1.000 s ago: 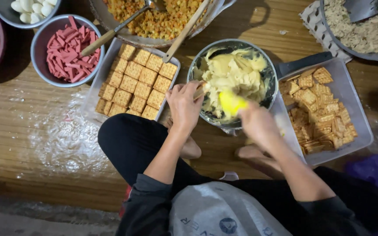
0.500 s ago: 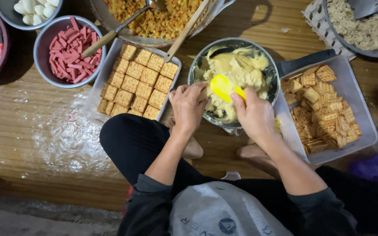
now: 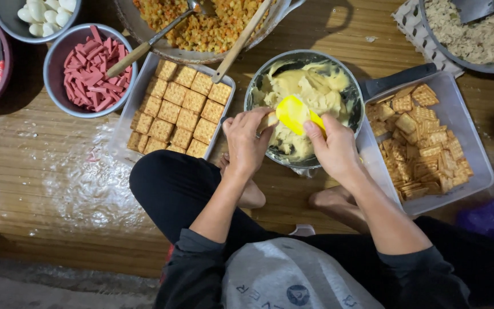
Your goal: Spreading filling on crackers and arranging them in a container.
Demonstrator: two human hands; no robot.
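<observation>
Head view: a square tan cracker (image 3: pixel 268 120) is pinched in the left hand (image 3: pixel 247 140) at frame centre, above the round metal pan of pale yellow cream (image 3: pixel 304 86). A yellow plastic spatula (image 3: pixel 294 113) is gripped by the right hand (image 3: pixel 333 150) and laid against it. Spreading appears underway; an even coat seems needed next.

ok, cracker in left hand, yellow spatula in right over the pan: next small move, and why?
Probably draw the yellow spatula across the cracker. The right hand holds its loaded blade against the cracker pinched in the left hand, both above the pan of pale paste, so spills would fall back in.
</observation>
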